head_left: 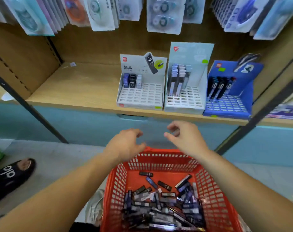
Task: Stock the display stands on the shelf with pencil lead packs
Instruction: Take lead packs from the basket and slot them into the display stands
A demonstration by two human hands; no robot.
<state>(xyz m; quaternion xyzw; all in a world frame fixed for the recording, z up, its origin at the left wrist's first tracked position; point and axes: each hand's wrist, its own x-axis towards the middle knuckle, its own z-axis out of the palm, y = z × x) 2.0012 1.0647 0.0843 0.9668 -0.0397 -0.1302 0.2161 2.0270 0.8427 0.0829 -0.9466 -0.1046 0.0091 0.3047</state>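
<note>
Head view: at the bottom centre of the frame a red basket holds a loose heap of pencil lead packs, dark, blue and grey, with a few lying apart toward its far wall. Both forearms reach over the basket. The left hand hovers above the basket's far rim, fingers loosely bent, gripping nothing. The right hand floats near it to the right, thumb and fingers apart and lightly curled, also empty. At the lower left a foot in a black sandal stands on the pale floor.

Beyond the hands, mid-frame, a wooden shelf carries three display stands side by side. The white stand has three upright packs in its back left slots. The pale blue stand has tall packs at its back left, and the blue stand has dark ones in its back row. Blister-packed goods hang along the top edge.
</note>
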